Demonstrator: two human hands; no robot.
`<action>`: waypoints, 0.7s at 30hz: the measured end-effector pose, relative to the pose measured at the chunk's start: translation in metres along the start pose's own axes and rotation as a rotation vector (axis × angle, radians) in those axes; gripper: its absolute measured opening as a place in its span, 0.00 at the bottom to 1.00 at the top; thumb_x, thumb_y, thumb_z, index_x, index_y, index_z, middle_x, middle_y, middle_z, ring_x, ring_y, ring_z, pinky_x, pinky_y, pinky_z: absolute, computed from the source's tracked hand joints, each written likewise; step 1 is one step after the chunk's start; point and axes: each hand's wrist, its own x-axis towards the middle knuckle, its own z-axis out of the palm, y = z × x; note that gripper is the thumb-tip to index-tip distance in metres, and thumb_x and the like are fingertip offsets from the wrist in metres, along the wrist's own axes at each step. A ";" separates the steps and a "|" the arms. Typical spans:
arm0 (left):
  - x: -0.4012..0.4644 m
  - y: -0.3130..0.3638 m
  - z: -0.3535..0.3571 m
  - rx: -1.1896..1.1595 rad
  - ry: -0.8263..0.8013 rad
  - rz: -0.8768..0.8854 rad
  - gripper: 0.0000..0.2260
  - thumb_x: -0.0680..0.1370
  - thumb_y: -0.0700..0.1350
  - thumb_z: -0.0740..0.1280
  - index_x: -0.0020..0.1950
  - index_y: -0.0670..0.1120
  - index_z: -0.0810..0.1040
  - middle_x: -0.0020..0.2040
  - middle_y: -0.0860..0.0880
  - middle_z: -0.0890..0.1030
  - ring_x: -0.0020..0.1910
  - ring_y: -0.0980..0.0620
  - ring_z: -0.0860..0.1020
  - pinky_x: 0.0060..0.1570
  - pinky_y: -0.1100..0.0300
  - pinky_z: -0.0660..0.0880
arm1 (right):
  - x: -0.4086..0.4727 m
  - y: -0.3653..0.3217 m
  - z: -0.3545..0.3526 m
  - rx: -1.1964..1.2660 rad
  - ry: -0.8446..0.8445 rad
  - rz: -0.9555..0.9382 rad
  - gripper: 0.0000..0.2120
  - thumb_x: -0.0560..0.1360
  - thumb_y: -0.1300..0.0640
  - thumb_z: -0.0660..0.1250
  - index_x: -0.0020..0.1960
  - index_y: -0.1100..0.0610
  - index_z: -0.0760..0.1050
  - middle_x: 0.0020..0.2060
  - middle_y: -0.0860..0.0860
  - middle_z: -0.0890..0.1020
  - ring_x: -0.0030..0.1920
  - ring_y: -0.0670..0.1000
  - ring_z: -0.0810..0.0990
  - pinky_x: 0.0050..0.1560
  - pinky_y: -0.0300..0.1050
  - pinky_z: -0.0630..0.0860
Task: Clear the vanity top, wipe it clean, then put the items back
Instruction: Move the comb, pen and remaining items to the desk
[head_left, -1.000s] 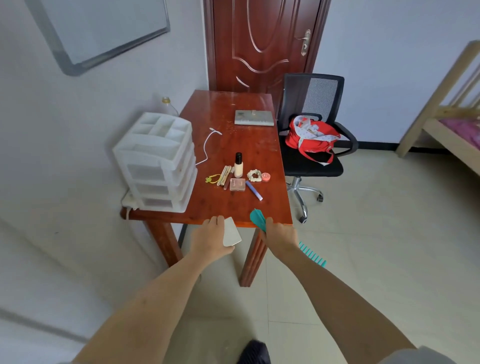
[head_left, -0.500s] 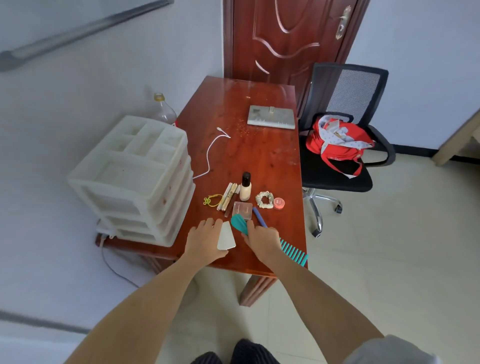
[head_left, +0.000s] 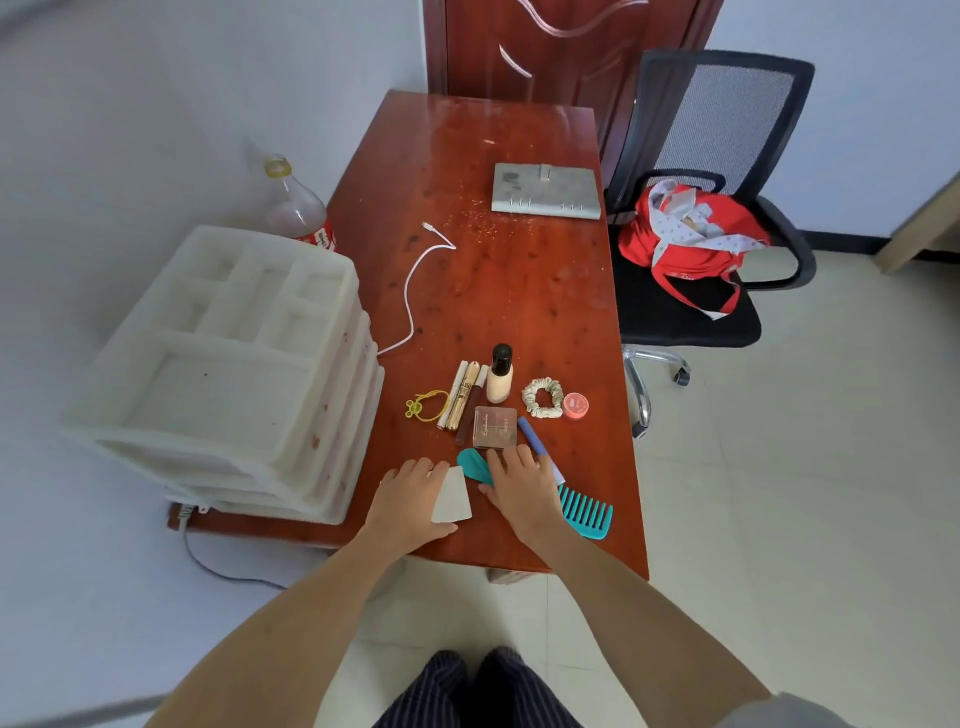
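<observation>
In the head view, the red-brown vanity top (head_left: 519, 291) is seen running from the lower centre of the frame up to the door at the top. Compared with half a second ago, the table fills more of the frame and both hands are seen further in from its near edge.

The left hand (head_left: 410, 501) is laid low in the frame's centre, its thumb and fingers curled round a small white wedge-shaped piece (head_left: 451, 499), which is grasped just above the table surface. Just right of it, the right hand (head_left: 519, 483) is laid over the teal comb (head_left: 584, 509); the fingers are curled about the comb's handle, whose rounded end shows left of the knuckles while the teeth stick out at lower right. Earlier the comb's teeth hung past the table edge; now the whole comb is seen over the wood.

Directly above the hands, a cluster of cosmetics is found unchanged: a pink palette (head_left: 495, 427), a blue pen (head_left: 535, 441) touching the right hand's fingers, a foundation bottle (head_left: 500, 376), gold and white tubes (head_left: 461, 395), a yellow hair tie (head_left: 426, 405), a cream scrunchie (head_left: 542, 397) and a small pink tin (head_left: 575, 405).

At the left of the frame a white drawer organiser (head_left: 223, 364) is set on the table, with a plastic bottle (head_left: 296, 208) behind it. A white cable (head_left: 415, 291) is trailed across the middle, and a grey binder (head_left: 545, 191) lies in the upper centre. A red bag (head_left: 691, 244) is seen on the black chair (head_left: 727, 119) at upper right.
</observation>
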 end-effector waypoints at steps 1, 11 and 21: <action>0.001 -0.001 0.001 -0.009 -0.004 0.032 0.36 0.71 0.63 0.65 0.73 0.50 0.56 0.69 0.50 0.65 0.66 0.50 0.64 0.65 0.55 0.64 | -0.002 -0.001 0.000 0.004 0.011 0.001 0.21 0.78 0.45 0.58 0.67 0.55 0.67 0.60 0.53 0.75 0.59 0.54 0.72 0.58 0.49 0.70; -0.004 -0.005 0.011 0.034 0.033 0.214 0.34 0.77 0.61 0.58 0.76 0.48 0.50 0.75 0.48 0.57 0.73 0.49 0.56 0.71 0.52 0.53 | -0.060 0.010 0.023 -0.013 -0.059 -0.021 0.27 0.80 0.43 0.39 0.68 0.49 0.70 0.66 0.51 0.74 0.67 0.59 0.70 0.64 0.58 0.62; 0.003 -0.007 0.017 0.177 -0.034 0.310 0.30 0.80 0.56 0.54 0.76 0.52 0.42 0.77 0.48 0.43 0.75 0.46 0.42 0.72 0.47 0.46 | -0.043 0.027 0.021 0.000 -0.211 0.031 0.26 0.79 0.39 0.39 0.71 0.45 0.62 0.67 0.49 0.72 0.68 0.59 0.69 0.63 0.62 0.61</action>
